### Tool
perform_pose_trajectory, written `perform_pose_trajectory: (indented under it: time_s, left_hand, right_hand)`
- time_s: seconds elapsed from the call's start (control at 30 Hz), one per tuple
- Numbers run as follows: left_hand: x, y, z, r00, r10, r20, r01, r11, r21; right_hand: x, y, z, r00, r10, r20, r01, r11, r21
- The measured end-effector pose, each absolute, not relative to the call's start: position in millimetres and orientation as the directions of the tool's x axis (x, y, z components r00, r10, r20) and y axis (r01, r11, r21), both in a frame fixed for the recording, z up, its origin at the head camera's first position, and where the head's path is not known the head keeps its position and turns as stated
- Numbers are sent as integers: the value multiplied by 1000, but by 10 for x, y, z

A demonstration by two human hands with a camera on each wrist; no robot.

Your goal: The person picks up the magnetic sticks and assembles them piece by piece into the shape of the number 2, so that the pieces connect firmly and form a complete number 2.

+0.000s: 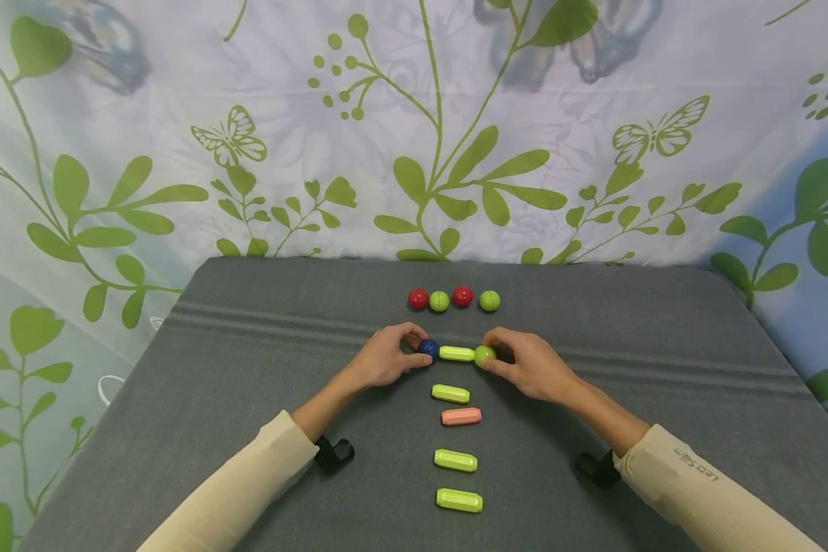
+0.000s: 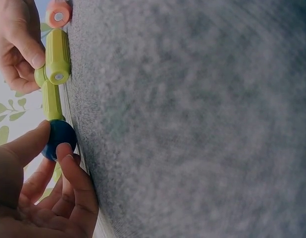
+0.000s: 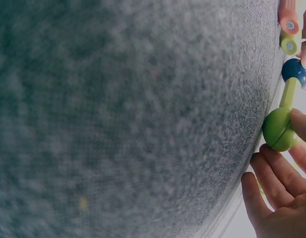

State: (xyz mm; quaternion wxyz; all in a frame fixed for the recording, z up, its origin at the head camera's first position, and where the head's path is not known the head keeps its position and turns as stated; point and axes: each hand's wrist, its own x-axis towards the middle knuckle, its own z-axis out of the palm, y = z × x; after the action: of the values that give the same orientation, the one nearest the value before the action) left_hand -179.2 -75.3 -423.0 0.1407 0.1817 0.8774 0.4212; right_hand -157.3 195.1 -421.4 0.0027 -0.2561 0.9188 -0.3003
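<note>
A blue ball [image 1: 428,349], a yellow-green ribbed rod [image 1: 457,353] and a green ball [image 1: 484,356] lie in one line on the grey cloth, the rod's ends meeting the balls. My left hand [image 1: 389,356] pinches the blue ball between thumb and fingers. On the other end, my right hand [image 1: 530,363] pinches the green ball. In the left wrist view the blue ball [image 2: 61,139] sits at the rod's near end. A seam shows across the green ball [image 3: 279,130] in the right wrist view.
Nearer me lie a yellow-green rod [image 1: 451,394], a salmon rod [image 1: 461,416] and two more yellow-green rods, [image 1: 456,460] in a column. Behind the hands stand two red balls [image 1: 418,299] and two green balls [image 1: 490,300]. A leaf-patterned curtain [image 1: 283,138] hangs behind the table [image 1: 248,291].
</note>
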Motion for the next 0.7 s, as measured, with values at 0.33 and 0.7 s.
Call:
perform_pose_trajectory:
  time_s: [0.33, 0.7]
  left_hand:
    - [-1798, -758, -4243, -892, 443, -87, 203, 567, 799]
    - [-1800, -747, -4235, -896, 434, -99, 189, 573, 798]
  right_hand:
    - [-1583, 1959, -4230, -866, -477, 149, -471, 678, -565]
    - [-1575, 1995, -4207, -872, -462, 161, -459, 658, -597]
